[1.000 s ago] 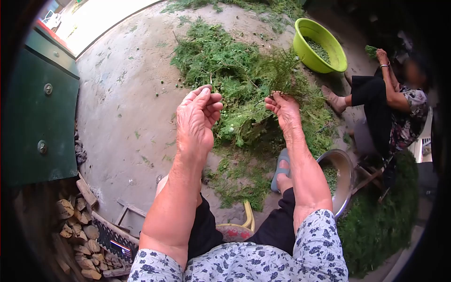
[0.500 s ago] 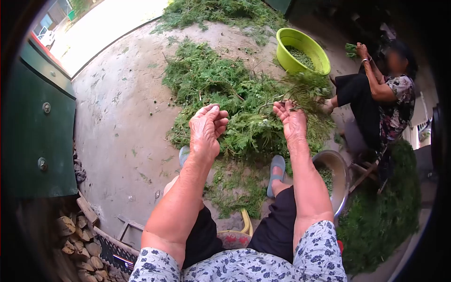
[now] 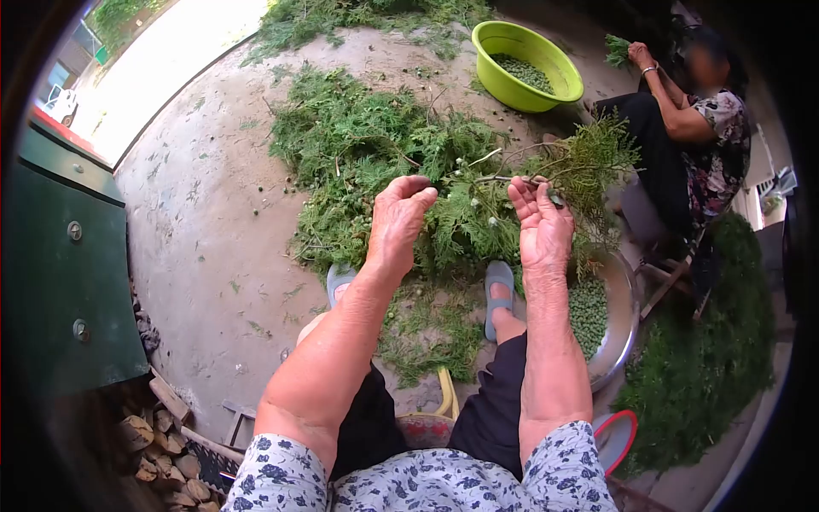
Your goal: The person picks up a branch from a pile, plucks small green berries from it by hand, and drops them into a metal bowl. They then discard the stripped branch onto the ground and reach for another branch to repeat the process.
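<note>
A leafy green branch [image 3: 593, 162] is held in my right hand [image 3: 546, 226], its stem between the thumb and fingers and its foliage spreading right. My left hand [image 3: 399, 218] is raised over the pile, thumb and fingers drawn close; whether something small is between them cannot be made out. Below both hands lies a heap of green cuttings [image 3: 367, 141] on the concrete floor. Beside my right forearm a metal basin [image 3: 627, 328] holds small green berries [image 3: 587, 316].
A lime-green tub [image 3: 533, 101] with berries stands beyond the pile. At the right a seated person [image 3: 717, 128] holds a green sprig [image 3: 618, 51]. Darker greenery [image 3: 699, 358] lies at the lower right, firewood [image 3: 166, 461] at the lower left, a green metal door [image 3: 72, 264] at the left.
My left hand has moved right and turned, its fingers pointing more to the right. My right hand has shifted slightly right with the branch. The view has shifted, showing more of the metal basin.
</note>
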`<state>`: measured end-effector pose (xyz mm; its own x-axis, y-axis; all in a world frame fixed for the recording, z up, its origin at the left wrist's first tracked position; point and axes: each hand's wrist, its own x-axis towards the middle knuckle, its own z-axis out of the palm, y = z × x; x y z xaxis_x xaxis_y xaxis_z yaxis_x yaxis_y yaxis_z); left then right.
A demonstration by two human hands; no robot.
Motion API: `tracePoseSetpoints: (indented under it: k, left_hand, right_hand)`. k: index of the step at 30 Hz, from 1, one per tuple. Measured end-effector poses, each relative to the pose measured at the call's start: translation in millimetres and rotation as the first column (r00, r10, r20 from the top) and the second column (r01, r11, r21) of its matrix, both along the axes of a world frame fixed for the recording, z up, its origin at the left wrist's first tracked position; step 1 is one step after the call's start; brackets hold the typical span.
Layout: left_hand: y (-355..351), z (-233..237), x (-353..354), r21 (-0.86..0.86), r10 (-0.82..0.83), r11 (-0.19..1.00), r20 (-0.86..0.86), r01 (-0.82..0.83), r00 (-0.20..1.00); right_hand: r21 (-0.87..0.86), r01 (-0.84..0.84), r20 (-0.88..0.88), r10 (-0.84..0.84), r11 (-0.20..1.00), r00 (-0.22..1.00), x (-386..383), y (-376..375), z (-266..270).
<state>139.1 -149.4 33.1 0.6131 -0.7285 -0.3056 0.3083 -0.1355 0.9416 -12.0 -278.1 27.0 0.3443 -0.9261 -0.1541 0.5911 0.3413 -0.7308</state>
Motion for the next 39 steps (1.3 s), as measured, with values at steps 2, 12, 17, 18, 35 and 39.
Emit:
tracePoseSetpoints:
  k: [2,12,17,18,35,39]
  left_hand:
    - [-1.7,-2.8,-9.9,0.108,-0.024,0.994,0.152,0.007,0.988]
    - [-2.8,6.5,6.9,-0.009,0.265,0.963,-0.167,-0.271,0.950]
    - [-5.0,7.1,9.7,0.060,0.253,0.968,-0.237,-0.245,0.938]
    - [-5.3,9.2,8.6,0.063,0.252,0.968,-0.237,-0.244,0.938]
    - [-6.6,15.5,16.7,-0.028,0.250,0.962,-0.304,-0.270,0.919]
    - [-8.1,17.3,15.6,-0.032,0.185,0.980,-0.225,-0.197,0.957]
  right_hand:
    - [-0.012,-0.023,0.047,0.024,1.000,0.999,4.1,1.1,4.4]
    - [0.053,-0.119,0.292,0.099,0.991,0.951,-2.2,-7.0,17.4]
    - [0.038,-0.124,0.206,0.113,0.992,0.972,1.0,-7.9,19.5]
    - [-0.041,-0.119,0.094,0.122,0.992,0.988,1.6,-7.7,16.6]
    - [-0.112,-0.039,0.157,0.057,0.993,0.986,-10.8,-7.3,42.7]
    - [-0.094,-0.113,0.092,0.122,0.989,0.988,-4.9,-14.1,25.3]
